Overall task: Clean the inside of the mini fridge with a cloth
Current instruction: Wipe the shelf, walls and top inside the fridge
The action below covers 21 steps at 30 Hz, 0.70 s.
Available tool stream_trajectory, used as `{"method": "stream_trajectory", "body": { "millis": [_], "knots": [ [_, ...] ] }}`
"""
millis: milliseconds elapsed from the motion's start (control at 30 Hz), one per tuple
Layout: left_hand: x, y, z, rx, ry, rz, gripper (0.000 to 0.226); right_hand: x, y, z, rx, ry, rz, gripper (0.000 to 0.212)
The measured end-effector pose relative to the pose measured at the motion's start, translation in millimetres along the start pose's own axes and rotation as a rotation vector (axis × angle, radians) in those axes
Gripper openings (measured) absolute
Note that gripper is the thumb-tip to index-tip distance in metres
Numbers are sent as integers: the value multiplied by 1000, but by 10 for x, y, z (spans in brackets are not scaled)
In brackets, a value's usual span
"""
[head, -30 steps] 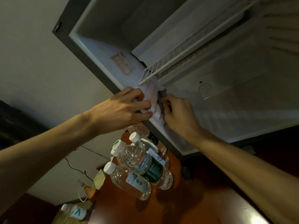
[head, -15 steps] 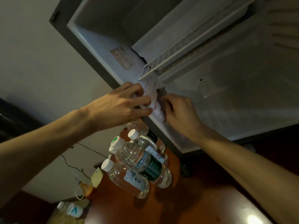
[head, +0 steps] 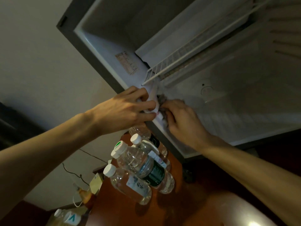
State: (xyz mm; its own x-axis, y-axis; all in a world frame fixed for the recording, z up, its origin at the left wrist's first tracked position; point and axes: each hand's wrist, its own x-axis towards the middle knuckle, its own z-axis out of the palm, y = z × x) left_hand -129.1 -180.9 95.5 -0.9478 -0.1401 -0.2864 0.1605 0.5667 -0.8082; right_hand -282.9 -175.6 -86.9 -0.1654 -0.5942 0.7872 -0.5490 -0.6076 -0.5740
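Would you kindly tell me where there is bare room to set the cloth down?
Free: the fridge floor right of the right hand, and the wooden tabletop right of the bottles. Crowded: the front corner under the wire shelf, where both hands grip the cloth.

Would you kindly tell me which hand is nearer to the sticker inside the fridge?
Left. The left hand sits just below the sticker; the right hand lies farther off, below and to its right.

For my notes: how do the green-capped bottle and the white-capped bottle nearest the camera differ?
The green-capped bottle wears a dark green label; the white-capped bottle wears a pale label with dark writing. The green-capped bottle lies higher in the cluster, closer to the fridge. Both are clear plastic and capped.
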Motion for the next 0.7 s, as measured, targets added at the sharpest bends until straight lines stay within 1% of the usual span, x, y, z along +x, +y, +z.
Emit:
{"method": "stream_trajectory", "body": {
  "millis": [133, 200, 300, 367, 467, 567, 700],
  "knots": [
    [-14, 25, -15, -11, -14, -37, 38, -152, -97, -123, -64, -96, -125, 23],
    [-15, 30, -19, -25, -13, -43, 39, -190, -97, -110, -77, -89, -151, 24],
    [-15, 22, -18, -14, -17, -29, 39, -154, -82, -93, 0, -26, -120, 23],
    [-15, 13, -14, -10, -5, -22, 37, -18, -7, -59, 19, -16, -67, 19],
    [-29, 1, 9, -12, 15, -18, 36, 311, 256, 58, -56, 12, -3, 17],
    [-39, -8, 24, -13, 16, -8, 34, 500, 470, 152, -137, 21, -10, 17],
    [-15, -31, 19, -19, 33, 9, 31, 488, 467, 107, -123, -10, -22, 18]
  ]
}}
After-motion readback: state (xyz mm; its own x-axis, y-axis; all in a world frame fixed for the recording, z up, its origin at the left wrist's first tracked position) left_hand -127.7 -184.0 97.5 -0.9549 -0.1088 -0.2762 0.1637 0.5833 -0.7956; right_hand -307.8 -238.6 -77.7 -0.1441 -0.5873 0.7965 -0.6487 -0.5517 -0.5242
